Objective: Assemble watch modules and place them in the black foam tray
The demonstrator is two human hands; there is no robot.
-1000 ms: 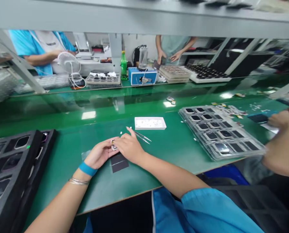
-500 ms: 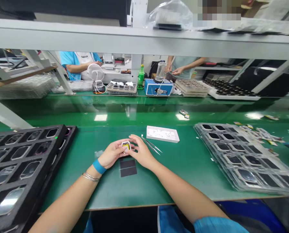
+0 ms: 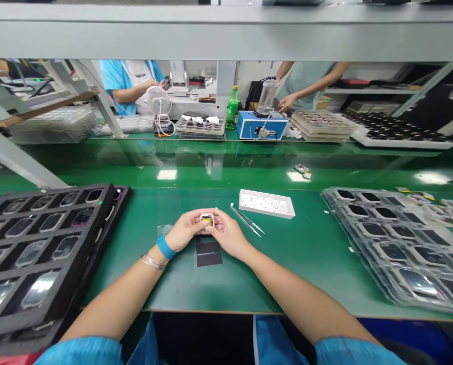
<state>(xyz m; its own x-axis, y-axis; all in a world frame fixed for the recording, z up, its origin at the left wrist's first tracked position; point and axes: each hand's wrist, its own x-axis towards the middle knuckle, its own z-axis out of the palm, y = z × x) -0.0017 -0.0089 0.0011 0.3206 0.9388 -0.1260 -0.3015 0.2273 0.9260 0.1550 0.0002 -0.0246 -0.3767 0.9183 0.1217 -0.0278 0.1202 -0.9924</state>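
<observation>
Between my two hands is a small smartwatch case (image 3: 207, 219), its open side up, showing a yellow part inside a pale frame. My left hand (image 3: 184, 231) grips it from the left, with the thumb at its edge. On the other side my right hand (image 3: 229, 233) is closed on it too, thumb pressed near its lower rim. Below them on the green mat lie dark rectangular sheets (image 3: 209, 253). Metal tweezers (image 3: 247, 221) rest just right of my right hand. Behind the tweezers is a white shallow box (image 3: 266, 203) with tiny parts in it.
A black foam tray (image 3: 65, 215) of watch cases stands at left, stacked on another. Clear plastic trays (image 3: 367, 238) with watch screens lie at right. Across the bench are a blue machine (image 3: 262, 125), a green bottle (image 3: 232, 107), a white fan (image 3: 158, 100) and two co-workers.
My view has tilted downward and shifted left. My right hand's fingers have closed in around the watch case, with the thumb now against it. The co-worker at the back right has moved their hands.
</observation>
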